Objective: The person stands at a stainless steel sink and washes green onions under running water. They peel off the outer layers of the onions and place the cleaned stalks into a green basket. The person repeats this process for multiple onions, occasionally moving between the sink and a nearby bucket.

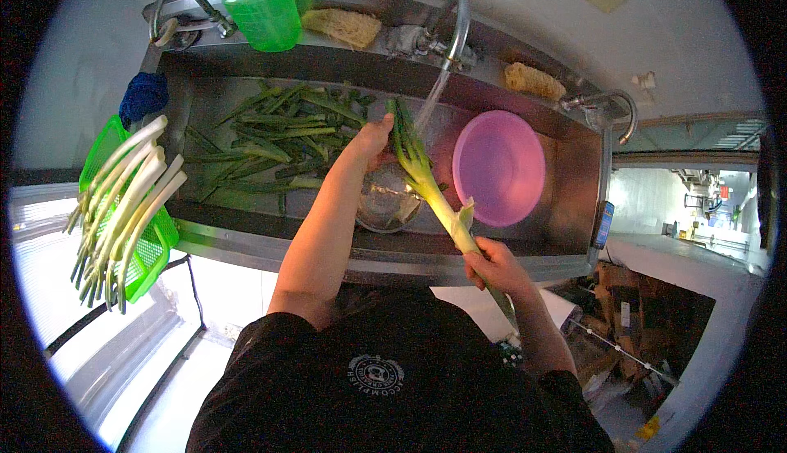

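Note:
A leek or large green onion (444,208) lies slantwise over the steel sink, its leafy green end up by the running tap (456,38). My left hand (375,139) is at that leafy end, its fingers partly hidden. My right hand (497,266) is closed round the stalk near the sink's front edge. Below my left hand a round, shiny bowl (388,204) sits in the sink. Many cut green leaves (276,136) lie in the sink's left part. Several long white stalks (132,191) rest across a green plastic basket (158,250) at the left.
A pink plastic basin (499,167) stands in the sink's right part. Along the back ledge are a green plastic jug (263,13), two fibrous scrubbers (347,27) and more taps. A dark blue cloth (144,97) hangs at the left corner; cardboard (615,305) lies at the lower right.

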Motion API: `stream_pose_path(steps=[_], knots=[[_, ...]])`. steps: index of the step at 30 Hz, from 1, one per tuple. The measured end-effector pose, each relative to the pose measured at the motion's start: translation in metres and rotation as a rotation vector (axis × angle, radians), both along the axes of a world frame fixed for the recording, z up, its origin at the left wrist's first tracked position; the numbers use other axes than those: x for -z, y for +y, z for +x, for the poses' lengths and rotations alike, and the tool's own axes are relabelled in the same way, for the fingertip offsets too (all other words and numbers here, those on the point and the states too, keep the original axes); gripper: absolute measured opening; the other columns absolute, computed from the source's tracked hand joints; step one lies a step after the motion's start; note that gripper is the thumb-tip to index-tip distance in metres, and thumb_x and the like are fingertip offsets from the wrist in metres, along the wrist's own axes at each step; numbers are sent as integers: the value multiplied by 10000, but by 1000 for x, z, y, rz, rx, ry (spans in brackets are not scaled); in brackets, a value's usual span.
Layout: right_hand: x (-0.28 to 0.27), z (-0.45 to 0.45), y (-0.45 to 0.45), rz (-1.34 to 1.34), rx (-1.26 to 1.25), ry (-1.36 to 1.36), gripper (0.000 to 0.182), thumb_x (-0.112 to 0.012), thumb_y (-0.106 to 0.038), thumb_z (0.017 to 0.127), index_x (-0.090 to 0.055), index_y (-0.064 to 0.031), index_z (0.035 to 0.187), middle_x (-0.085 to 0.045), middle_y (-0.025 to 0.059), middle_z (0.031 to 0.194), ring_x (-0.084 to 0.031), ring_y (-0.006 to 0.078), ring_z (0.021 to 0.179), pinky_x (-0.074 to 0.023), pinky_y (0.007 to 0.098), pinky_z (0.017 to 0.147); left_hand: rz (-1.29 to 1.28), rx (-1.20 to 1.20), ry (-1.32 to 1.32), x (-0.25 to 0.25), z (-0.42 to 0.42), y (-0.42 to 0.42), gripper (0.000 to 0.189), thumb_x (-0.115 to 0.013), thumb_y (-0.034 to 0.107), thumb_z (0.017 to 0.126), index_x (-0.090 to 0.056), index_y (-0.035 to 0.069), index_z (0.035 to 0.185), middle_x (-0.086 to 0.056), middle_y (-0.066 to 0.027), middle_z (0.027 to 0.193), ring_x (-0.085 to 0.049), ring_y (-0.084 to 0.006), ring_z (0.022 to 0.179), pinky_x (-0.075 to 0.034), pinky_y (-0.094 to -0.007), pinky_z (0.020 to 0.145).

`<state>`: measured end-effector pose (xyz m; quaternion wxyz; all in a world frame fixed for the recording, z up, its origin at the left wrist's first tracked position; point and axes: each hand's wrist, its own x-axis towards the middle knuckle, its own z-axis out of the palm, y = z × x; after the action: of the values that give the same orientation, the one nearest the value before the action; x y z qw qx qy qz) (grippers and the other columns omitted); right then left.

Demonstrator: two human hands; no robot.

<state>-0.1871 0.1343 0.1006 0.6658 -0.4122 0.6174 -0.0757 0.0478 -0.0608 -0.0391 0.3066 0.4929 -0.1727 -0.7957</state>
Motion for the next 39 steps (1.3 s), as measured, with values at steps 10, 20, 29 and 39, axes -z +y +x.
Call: stream_pose_path(steps=[10,20,29,39], knots=[[-8,-5,-8,28,4,-40,239,-525,-255,921,-573,-43,1020,-494,-22,622,-455,49,511,-378,211,455,-82,-211,-61,80,25,16,506,-444,482,930,-544,31,1136,-630,-108,884,-620,-218,697,-512,-329,523],[28,13,9,-800,-295,900,465,-653,-205,787,-516,-71,1210,-603,160,812,-605,391,730,-493,461,629,-476,-214,-350,0,-43,45,352,-665,236,836,-555,-18,1053,-638,-71,887,-608,-169,729,-484,-292,648],[55,-4,25,-647,-68,732,350,-609,-170,823,-450,-30,1102,-591,249,900,-583,448,829,-468,516,663,-154,-375,221,-9,-63,47,254,-505,79,892,-480,64,1144,-597,-69,1026,-612,-201,887,-545,-341,702],[42,6,24,-710,-34,726,308,-610,-177,831,-467,-34,1064,-602,237,829,-601,432,762,-473,504,629,-44,-571,-155,30,-52,6,235,-494,259,937,-551,45,1015,-594,-69,887,-564,-210,689,-454,-367,543]])
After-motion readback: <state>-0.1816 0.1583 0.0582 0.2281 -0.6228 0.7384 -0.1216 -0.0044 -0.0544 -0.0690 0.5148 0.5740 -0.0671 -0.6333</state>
